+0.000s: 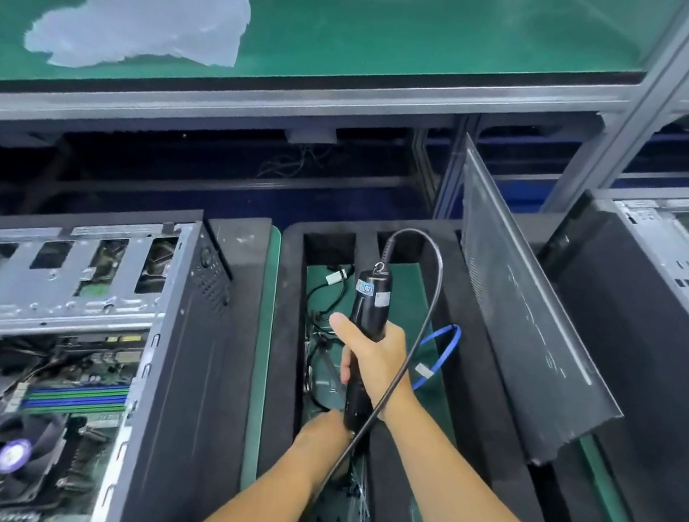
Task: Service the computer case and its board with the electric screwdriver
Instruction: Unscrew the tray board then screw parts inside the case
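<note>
Your right hand is wrapped around the screwdriver, fingers curled round the barrel mid-body, tool upright, cord end up. The cord loops off the top and drops over your right forearm. Your left hand sits at the tool's lower end; the barrel covers its fingers, so can't tell whether it's gripping or just touching. The bit tip is hidden too. All this is over the foam tray, to the right of the open case. Board lies inside the case, blurred, fan near the bottom. Side panel leans tilted on the right.
</note>
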